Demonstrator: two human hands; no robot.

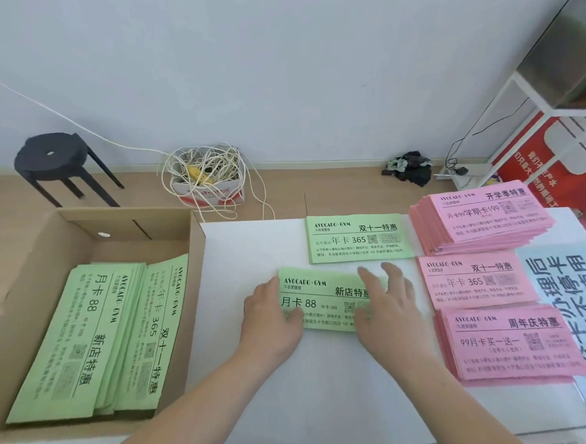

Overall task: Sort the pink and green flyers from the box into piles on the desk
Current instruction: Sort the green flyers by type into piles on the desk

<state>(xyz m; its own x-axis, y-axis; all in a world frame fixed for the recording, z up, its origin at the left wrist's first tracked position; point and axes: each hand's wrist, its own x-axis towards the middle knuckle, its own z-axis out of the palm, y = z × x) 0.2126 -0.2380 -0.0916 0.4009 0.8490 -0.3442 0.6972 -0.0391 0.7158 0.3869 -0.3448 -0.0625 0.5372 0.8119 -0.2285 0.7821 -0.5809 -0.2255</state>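
The placing step is in hand: a green "月卡 88" flyer (323,299) is being laid flat on the white desk (252,248), just in front of the green "年卡 365" flyer (357,238) that lies nearer the far edge. The sheet is pressed down at both ends. The left hand (273,314) is laid over its left edge with the fingers resting on the paper, and the right hand (387,302) is spread flat across its right part, fingers stretched and nothing gripped. Whether one sheet or a thin pile lies beneath the hands cannot be told. Along the right of the desk three pink lots are seen: a thick far pink pile (483,217), a middle pink flyer (477,279) and a near pink pile (511,342). The pink share is judged largely sorted, since only green is visible in the cardboard box (30,272) at the left. There a flat stack of "月卡 88" flyers (62,342) lies beside a stack of "年卡 365" flyers (154,333) tilted against the box's right wall. For the next move, the hands would need to be lifted straight off so the light paper is not dragged askew. A further flyer would then have to be taken from the box, its heading read, and the sheet matched to the green pile of the same print.
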